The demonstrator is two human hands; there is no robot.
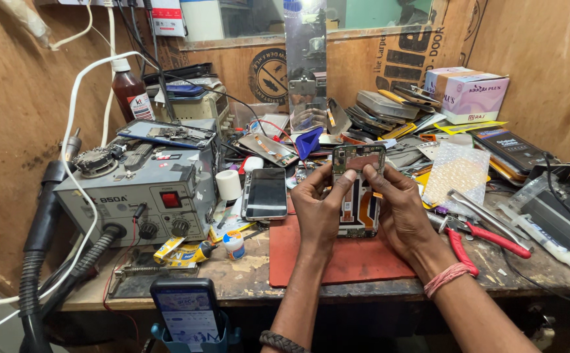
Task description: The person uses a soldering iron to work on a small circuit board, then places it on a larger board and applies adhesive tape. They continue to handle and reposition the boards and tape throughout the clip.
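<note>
Both my hands hold an opened phone (358,189) with its back cover off, upright over a red mat (337,258) at the middle of the bench. My left hand (317,206) grips its left edge, thumb near the top. My right hand (399,209) grips the right edge, with fingers at the upper part by the camera area. The circuit board and inner parts face me.
A grey soldering station (134,196) with hoses stands at the left. A dark-screened phone (265,193) lies beside it. Red-handled pliers (487,238) and tweezers lie at the right. Piles of phone parts and boxes (468,95) fill the back. Another phone (187,307) sits in a stand at the front edge.
</note>
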